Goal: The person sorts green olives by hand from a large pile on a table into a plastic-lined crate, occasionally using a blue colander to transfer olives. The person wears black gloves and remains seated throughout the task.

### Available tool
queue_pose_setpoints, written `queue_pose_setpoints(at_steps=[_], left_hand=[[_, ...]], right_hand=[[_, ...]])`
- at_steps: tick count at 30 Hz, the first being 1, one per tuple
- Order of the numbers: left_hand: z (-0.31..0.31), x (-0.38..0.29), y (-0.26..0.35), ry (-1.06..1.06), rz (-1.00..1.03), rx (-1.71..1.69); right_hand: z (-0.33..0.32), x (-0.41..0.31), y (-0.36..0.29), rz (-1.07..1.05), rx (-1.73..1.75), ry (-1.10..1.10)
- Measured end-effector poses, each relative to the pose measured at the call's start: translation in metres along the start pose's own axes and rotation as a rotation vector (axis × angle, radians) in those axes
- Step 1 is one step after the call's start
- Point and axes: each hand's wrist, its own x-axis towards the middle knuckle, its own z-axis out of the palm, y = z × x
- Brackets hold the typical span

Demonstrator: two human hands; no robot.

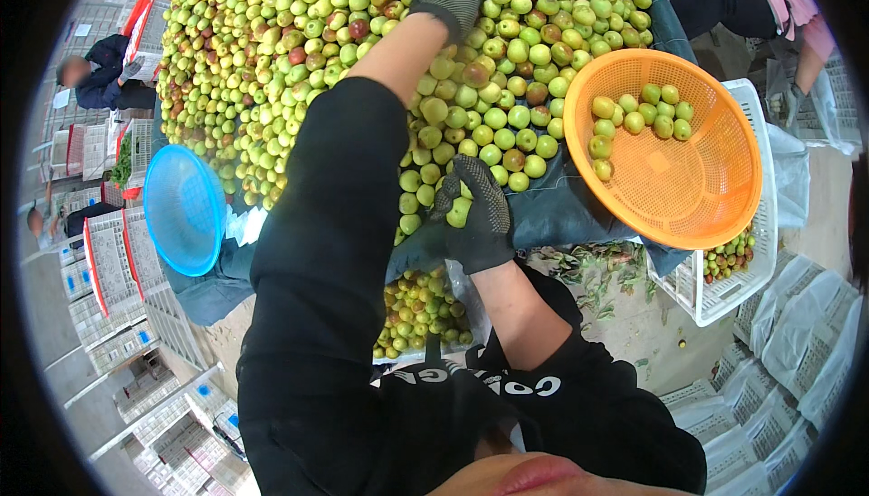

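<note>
A large heap of green and red-brown jujubes covers the sheet-lined table in front of me. My left hand, in a dark ribbed glove, reaches far into the heap; its fingertips are hidden among the fruit, so its grip does not show. Close to the table's near edge, my right hand wears a dark dotted glove and curls around green jujubes. To its right, an orange plastic basket holds several jujubes and sits tilted over a white crate.
A blue plastic basket stands at the table's left corner. Below the near edge is a container of jujubes. Fallen leaves litter the floor. Stacked crates line both sides. One person works at left, another at upper right.
</note>
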Motion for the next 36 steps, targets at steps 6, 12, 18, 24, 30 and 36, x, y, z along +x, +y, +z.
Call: queue_pose_setpoints(at_steps=[6,12,18,24,30,36], left_hand=[[-0.004,-0.04,-0.014,0.081,-0.084,-0.039],[-0.04,-0.032,0.011,-0.046,-0.052,0.045],[-0.068,0.066,0.049,0.215,-0.269,-0.179],[-0.075,0.082,0.059,0.031,-0.268,-0.038],[-0.068,0.032,0.013,0.344,-0.184,-0.469],[-0.014,-0.177,-0.007,0.006,-0.22,-2.171]], right_hand=[[-0.004,0.0,0.005,0.074,-0.029,0.007],[-0.009,-0.003,0.015,0.372,0.496,-0.065],[-0.002,0.002,-0.006,0.384,0.43,0.052],[-0.003,0.002,-0.02,0.315,0.385,-0.045],[0.0,-0.005,-0.017,0.421,0.434,-0.03],[-0.016,-0.022,-0.003,0.523,0.544,-0.296]])
